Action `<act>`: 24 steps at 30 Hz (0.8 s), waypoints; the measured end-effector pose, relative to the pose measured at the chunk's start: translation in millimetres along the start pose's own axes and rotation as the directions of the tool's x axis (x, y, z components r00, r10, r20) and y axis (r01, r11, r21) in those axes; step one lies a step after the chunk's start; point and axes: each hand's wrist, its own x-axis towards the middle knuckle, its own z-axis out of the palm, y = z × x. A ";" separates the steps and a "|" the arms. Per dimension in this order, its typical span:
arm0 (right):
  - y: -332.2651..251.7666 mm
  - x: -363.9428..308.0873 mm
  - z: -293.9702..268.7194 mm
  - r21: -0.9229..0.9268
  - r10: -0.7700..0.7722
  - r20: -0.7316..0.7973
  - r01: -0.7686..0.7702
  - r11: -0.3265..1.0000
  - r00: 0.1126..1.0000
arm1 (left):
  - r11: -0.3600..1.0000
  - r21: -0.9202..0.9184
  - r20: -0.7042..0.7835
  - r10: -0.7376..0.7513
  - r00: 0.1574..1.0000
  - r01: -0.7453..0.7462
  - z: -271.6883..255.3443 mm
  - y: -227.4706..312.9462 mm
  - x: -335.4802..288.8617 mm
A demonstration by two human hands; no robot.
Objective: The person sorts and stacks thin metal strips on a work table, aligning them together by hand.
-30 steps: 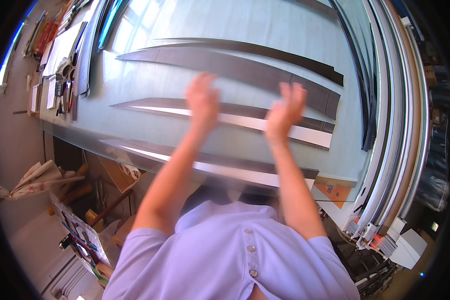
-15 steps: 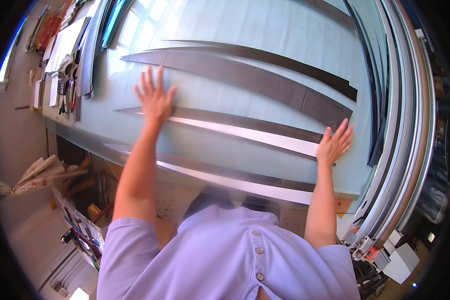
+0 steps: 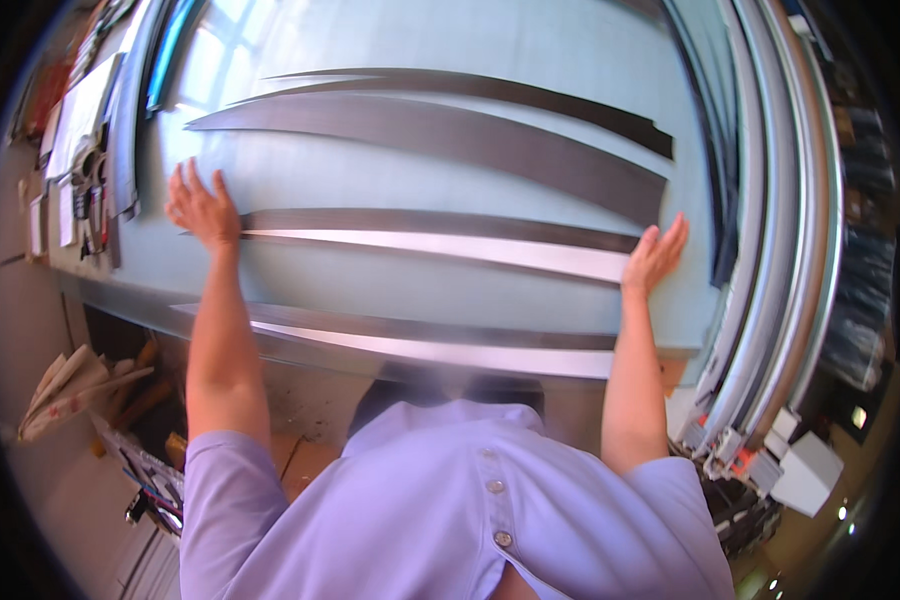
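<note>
Pale blue-green was the desk [image 3: 390, 290], and across it lay long dark strips, one with a bright silvery face running left to right. On that silvery strip [image 3: 440, 245] both hands were set: the left hand [image 3: 202, 208] lay flat at its left end, fingers spread, and the right hand [image 3: 654, 258] pressed open-palmed at its right end. Neither grip was closed on anything, just palms down, likely to keep the long piece flat and straight. Farther off sat a broad dark strip [image 3: 450, 135]; nearer, another silvery strip [image 3: 430, 345] hugged the desk's near edge. Curved metal rails [image 3: 780, 250] were stacked along the right.
</note>
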 end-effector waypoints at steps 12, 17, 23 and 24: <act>-115.8 -15.6 -63.9 0.268 -0.579 0.549 0.529 0.805 0.603 | 0.628 -0.682 0.334 0.723 0.605 -0.374 -154.2 196.7 -83.9; -113.6 -18.4 -59.8 0.378 -0.632 0.561 0.513 0.770 0.535 | 0.619 -0.710 0.344 0.722 0.600 -0.337 -158.1 214.5 -82.6; -127.2 -25.8 -91.8 0.404 -0.637 0.513 0.493 0.770 0.575 | 0.573 -0.702 0.254 0.756 0.603 -0.422 -171.7 202.8 -82.5; -129.2 -33.0 -105.5 0.392 -0.629 0.510 0.492 0.777 0.587 | 0.543 -0.712 0.213 0.771 0.600 -0.445 -182.1 198.5 -83.5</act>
